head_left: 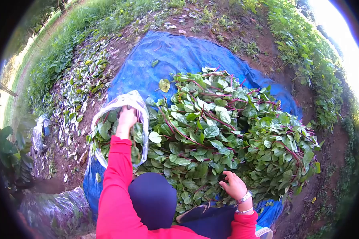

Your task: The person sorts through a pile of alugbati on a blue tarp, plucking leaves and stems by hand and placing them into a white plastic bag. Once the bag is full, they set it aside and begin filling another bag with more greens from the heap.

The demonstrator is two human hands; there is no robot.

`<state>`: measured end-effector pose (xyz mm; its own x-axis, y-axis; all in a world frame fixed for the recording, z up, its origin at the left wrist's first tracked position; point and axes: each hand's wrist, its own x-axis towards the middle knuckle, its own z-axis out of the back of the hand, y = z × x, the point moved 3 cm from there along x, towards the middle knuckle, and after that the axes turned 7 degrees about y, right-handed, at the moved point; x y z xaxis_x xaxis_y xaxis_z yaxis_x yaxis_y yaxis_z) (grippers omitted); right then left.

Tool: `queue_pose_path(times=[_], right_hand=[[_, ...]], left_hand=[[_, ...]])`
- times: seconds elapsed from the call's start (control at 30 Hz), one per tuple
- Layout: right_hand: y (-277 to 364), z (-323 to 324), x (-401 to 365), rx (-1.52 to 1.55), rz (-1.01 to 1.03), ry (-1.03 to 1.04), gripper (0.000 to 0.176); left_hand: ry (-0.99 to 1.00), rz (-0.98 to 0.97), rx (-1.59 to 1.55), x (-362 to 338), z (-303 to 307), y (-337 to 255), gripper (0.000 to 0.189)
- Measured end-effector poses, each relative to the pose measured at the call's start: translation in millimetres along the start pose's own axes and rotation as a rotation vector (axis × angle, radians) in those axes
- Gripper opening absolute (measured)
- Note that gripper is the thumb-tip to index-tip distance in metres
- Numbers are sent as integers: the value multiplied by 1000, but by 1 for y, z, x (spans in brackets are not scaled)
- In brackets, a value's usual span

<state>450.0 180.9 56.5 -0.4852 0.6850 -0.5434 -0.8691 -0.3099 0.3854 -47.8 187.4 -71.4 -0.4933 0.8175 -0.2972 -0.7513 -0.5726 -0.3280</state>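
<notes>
An open, clear plastic bag [144, 137] with leafy greens inside stands at the left edge of the large leaf pile. My left hand [127, 118] reaches into its mouth among the leaves; its fingertips are partly hidden. My right hand [233, 186], with a watch and a bracelet at the wrist, hovers at the near edge of the pile, fingers apart and holding nothing. The leafy greens [205, 131] with purple-red stems are heaped over a blue tarp [159, 51].
A filled plastic bag [58, 207] lies at the lower left, and a crumpled plastic bag [40, 133] sits farther up. Loose leaves [81, 85] cover the soil left of the tarp. Green plants [307, 59] border the right side. My knees are close below the pile.
</notes>
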Motion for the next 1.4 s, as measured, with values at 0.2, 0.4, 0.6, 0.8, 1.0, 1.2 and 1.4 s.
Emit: queue_pose_path(times=[0.2,0.4,0.6,0.8,1.0,1.2,1.4], right_hand=[[7,11,-7,-38,-33,-68,44],[6,2,-8,-37,9,-24,45],[-1,12,-14,-60,-42,-70,47],[2,11,-12,-52,-34,-57,48],[-6,13,-18,-68,-85,-69,48],[-6,11,-13,-66,-79,-64,49],[4,11,-12,-8,-27,-48,49]], left_hand=[[-56,180,190,-12,14,-29,59],[-43,212,218,2,2,-21,63],[94,268,226,-3,31,-11,55],[138,290,393,3,12,-20,73],[149,94,-16,20,31,48,60],[-86,244,9,-12,15,19,83],[-142,213,-48,-56,71,15,83]])
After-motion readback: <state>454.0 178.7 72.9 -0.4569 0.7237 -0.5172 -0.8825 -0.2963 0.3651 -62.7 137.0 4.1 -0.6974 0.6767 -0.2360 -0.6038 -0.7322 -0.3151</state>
